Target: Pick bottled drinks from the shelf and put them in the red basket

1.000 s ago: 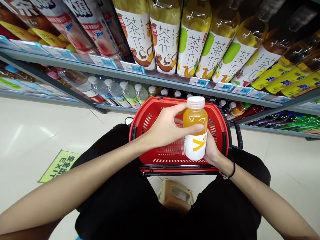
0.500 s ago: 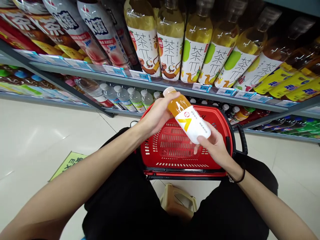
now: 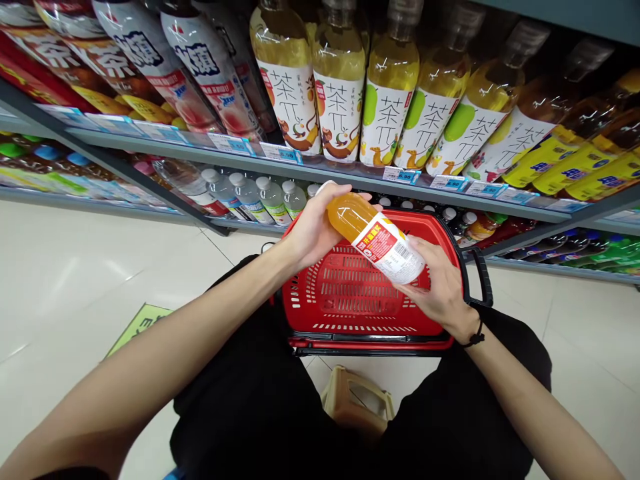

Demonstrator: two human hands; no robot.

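Note:
Between my two hands is a drink bottle (image 3: 376,239) of orange-yellow liquid, tilted with its cap end up and to the left. Its red and white label panel with a barcode faces me. My left hand (image 3: 320,223) is closed round the neck and shoulder, covering most of the white cap. Round the base, my right hand (image 3: 440,283) is closed with the thumb along the upper side. Below the bottle stands a red shopping basket (image 3: 310,313) with slotted walls and floor; no item shows in the part I see.
A shelf edge (image 3: 345,175) with price tags runs across ahead, bearing several tall tea bottles (image 3: 340,93). Small clear bottles (image 3: 245,193) stand on the lower shelf. The basket's black handle (image 3: 483,277) juts right. A beige stool (image 3: 345,400) lies between my black-clad legs.
The bottle has been turned about its length, so the red and barcode panel has replaced the white front with the yellow mark. My right hand has shifted its hold and turned at the wrist.

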